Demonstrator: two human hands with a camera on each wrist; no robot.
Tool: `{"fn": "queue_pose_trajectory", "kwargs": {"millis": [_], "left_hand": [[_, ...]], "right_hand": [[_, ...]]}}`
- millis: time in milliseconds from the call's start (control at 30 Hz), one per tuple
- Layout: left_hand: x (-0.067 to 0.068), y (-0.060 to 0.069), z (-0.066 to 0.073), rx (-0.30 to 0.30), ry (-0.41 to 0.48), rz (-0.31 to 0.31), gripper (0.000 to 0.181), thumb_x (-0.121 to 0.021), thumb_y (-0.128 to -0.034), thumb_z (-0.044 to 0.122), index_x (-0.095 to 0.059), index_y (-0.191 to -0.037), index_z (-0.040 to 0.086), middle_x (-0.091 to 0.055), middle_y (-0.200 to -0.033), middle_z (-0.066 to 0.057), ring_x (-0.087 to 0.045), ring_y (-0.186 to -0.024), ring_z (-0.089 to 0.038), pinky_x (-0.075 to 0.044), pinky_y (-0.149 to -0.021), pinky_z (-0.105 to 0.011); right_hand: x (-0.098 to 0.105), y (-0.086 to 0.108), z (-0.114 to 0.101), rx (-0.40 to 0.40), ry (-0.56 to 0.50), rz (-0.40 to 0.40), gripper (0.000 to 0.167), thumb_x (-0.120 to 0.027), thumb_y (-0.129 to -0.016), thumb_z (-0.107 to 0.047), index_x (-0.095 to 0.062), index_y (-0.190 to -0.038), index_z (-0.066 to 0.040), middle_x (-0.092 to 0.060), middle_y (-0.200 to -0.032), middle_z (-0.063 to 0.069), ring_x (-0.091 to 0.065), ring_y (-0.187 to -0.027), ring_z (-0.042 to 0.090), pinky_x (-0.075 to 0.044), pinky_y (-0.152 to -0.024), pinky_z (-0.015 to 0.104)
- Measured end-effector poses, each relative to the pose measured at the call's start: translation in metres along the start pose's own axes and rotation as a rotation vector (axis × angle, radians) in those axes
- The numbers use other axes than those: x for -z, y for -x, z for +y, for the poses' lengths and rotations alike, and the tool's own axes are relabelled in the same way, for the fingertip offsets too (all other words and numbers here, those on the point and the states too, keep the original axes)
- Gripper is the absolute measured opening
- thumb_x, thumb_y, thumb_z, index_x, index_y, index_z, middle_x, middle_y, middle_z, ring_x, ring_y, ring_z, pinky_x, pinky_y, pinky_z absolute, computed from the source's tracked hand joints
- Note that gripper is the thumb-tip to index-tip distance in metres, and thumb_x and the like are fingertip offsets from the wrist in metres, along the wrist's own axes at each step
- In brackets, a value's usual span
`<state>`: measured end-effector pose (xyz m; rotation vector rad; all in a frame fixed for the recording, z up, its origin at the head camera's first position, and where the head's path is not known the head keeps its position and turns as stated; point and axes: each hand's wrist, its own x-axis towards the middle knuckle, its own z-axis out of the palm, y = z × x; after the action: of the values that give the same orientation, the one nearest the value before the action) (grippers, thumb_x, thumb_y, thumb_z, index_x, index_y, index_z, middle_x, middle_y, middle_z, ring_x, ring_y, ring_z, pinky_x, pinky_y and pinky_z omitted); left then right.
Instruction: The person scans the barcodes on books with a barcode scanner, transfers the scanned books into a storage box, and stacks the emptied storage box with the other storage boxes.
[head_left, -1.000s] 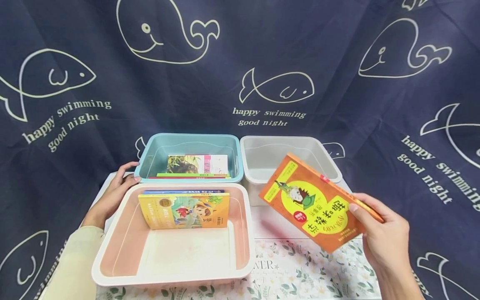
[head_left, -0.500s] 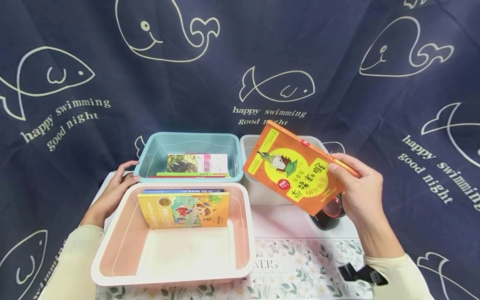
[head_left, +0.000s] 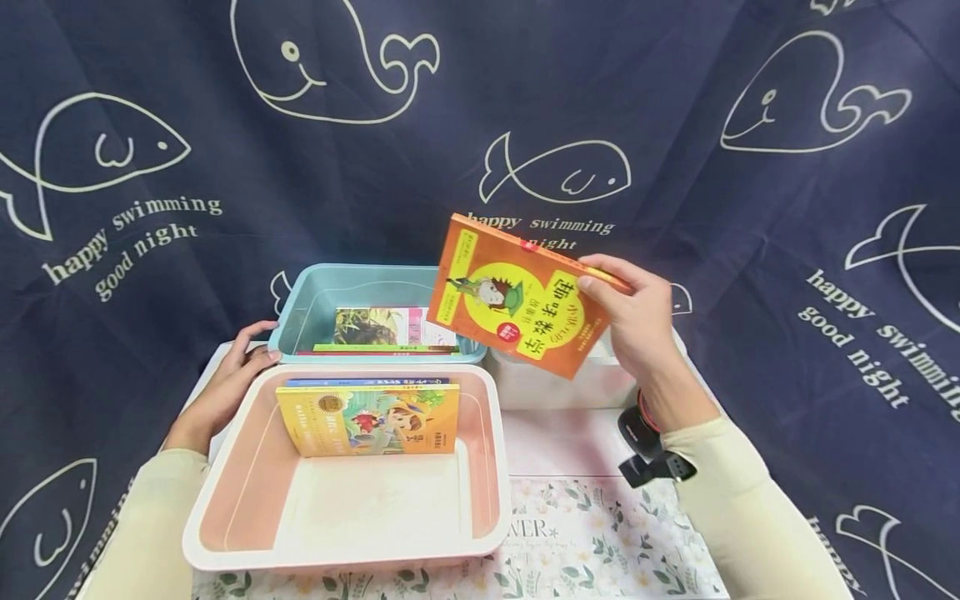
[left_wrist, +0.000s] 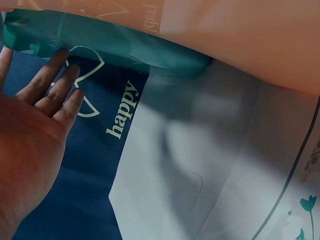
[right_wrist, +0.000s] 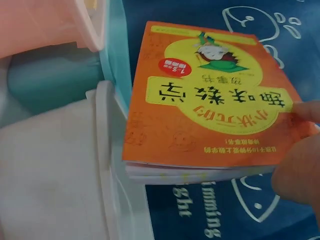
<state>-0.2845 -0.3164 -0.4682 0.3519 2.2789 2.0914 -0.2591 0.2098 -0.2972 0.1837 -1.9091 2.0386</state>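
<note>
The right hand pinches an orange book by one end, tilted in the air over the right part of the blue bin and the front of the grey bin. In the right wrist view thumb and finger grip the edge of the orange book. The left hand rests with extended fingers at the blue bin's left front corner; in the left wrist view the left hand has its fingers spread by the teal wall. Several books lie in the blue bin.
A pink bin stands in front of the blue one, with a yellow book and a blue book at its back wall. A black round object is beside the right wrist. Behind hangs a dark blue fish-print curtain.
The right hand has carried the orange book left and upward, from the right front of the grey bin to above where the grey and blue bins meet. The left hand has stayed in place.
</note>
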Motion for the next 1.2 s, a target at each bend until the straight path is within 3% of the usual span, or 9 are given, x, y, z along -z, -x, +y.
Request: {"fn": "queue_pose_trajectory", "kwargs": {"millis": [433, 700, 867, 1200], "left_hand": [[-0.001, 0.001, 0.003, 0.019, -0.054, 0.003, 0.048, -0.050, -0.1091, 0.019, -0.031, -0.151, 0.032, -0.062, -0.118, 0.012, -0.064, -0.100, 0.003, -0.057, -0.079, -0.019], [0.000, 0.000, 0.004, 0.033, -0.065, -0.004, 0.049, -0.051, -0.1094, 0.022, -0.029, -0.151, 0.035, -0.060, -0.118, 0.012, -0.065, -0.099, 0.003, -0.057, -0.079, -0.019], [0.000, -0.001, 0.002, 0.030, -0.070, -0.012, 0.049, -0.050, -0.1096, 0.022, -0.029, -0.152, 0.035, -0.060, -0.116, 0.012, -0.066, -0.098, 0.001, -0.057, -0.078, -0.020], [0.001, 0.000, 0.004, 0.035, -0.060, -0.008, 0.050, -0.051, -0.1093, 0.021, -0.030, -0.152, 0.035, -0.058, -0.120, 0.009, -0.066, -0.100, 0.001, -0.058, -0.079, -0.021]], "right_hand": [[-0.065, -0.040, 0.022, 0.079, -0.051, -0.134, 0.022, -0.073, -0.089, 0.004, -0.076, -0.109, -0.005, -0.075, -0.092, 0.000, -0.071, -0.081, 0.013, -0.061, -0.072, 0.023], [-0.103, -0.056, 0.035, 0.037, -0.040, -0.164, 0.024, -0.075, -0.089, 0.000, -0.077, -0.113, -0.004, -0.073, -0.106, 0.005, -0.069, -0.089, 0.016, -0.060, -0.077, 0.024], [-0.121, -0.061, 0.048, 0.011, -0.018, -0.192, 0.024, -0.074, -0.090, -0.001, -0.076, -0.114, -0.003, -0.073, -0.106, 0.008, -0.068, -0.088, 0.016, -0.058, -0.078, 0.024], [-0.133, -0.058, 0.077, -0.077, 0.072, -0.255, 0.023, -0.072, -0.094, -0.009, -0.076, -0.117, -0.010, -0.072, -0.116, 0.010, -0.069, -0.099, 0.020, -0.058, -0.084, 0.027]]}}
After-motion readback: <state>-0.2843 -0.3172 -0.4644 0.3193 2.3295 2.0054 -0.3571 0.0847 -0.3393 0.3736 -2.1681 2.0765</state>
